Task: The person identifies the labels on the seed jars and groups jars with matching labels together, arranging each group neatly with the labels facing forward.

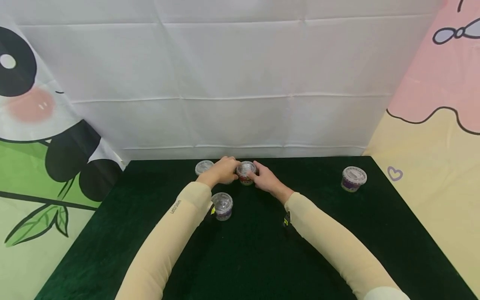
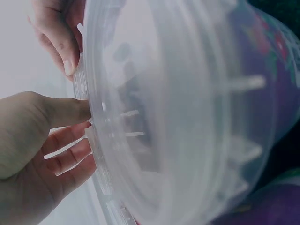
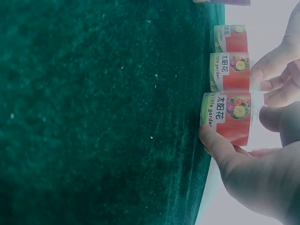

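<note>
My right hand (image 1: 268, 179) grips a small tub with a clear lid and red label (image 1: 246, 178), thumb and fingers at its sides. To its left, my left hand (image 1: 221, 170) holds a second red-labelled tub (image 3: 229, 71) near its lid, mostly hidden under that hand in the head view. In the right wrist view a third red tub (image 3: 233, 38) stands beyond it, completing a row with flower pictures on the labels. A purple-labelled tub (image 1: 223, 207) sits nearer, below the left wrist, and its lid fills much of the left wrist view.
Another purple-labelled tub (image 1: 353, 179) stands apart at the table's right. The dark green cloth table (image 1: 240, 258) ends at a white curtain (image 1: 240, 75) behind the row. Printed cloths hang on the left and right.
</note>
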Demonstrator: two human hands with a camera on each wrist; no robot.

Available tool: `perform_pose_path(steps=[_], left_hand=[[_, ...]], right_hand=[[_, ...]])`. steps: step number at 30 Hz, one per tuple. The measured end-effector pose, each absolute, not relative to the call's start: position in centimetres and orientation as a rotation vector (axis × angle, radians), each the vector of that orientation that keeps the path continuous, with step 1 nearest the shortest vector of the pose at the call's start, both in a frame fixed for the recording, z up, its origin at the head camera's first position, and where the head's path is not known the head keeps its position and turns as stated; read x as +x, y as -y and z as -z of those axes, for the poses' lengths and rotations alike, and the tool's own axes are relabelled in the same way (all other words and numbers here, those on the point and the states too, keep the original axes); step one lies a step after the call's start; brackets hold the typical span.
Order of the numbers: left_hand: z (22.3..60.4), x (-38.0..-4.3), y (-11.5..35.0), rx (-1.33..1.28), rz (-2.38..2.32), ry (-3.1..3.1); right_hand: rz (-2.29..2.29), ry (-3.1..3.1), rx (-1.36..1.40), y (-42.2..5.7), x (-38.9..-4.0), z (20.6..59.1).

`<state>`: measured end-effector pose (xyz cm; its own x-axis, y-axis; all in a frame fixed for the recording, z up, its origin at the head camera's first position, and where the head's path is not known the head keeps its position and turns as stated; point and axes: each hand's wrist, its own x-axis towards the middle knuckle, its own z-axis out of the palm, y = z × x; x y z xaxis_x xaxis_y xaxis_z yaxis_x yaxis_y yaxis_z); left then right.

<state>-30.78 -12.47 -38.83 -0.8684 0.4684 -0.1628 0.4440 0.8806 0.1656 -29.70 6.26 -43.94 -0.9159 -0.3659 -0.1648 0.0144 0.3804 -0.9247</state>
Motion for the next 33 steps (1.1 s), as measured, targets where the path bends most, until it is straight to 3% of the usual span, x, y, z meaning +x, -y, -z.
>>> perform_pose_path(steps=[21, 33], left_hand=[[38.7, -30.1, 11.8, 0.648, -0.206, -2.867], [36.4, -28.9, 5.8, 0.897, -0.211, -2.903]], right_hand=[[1.445, -2.493, -0.373, -6.9, -29.3, 43.9], [1.303, -2.680, -0.516, -16.6, -29.3, 39.1]])
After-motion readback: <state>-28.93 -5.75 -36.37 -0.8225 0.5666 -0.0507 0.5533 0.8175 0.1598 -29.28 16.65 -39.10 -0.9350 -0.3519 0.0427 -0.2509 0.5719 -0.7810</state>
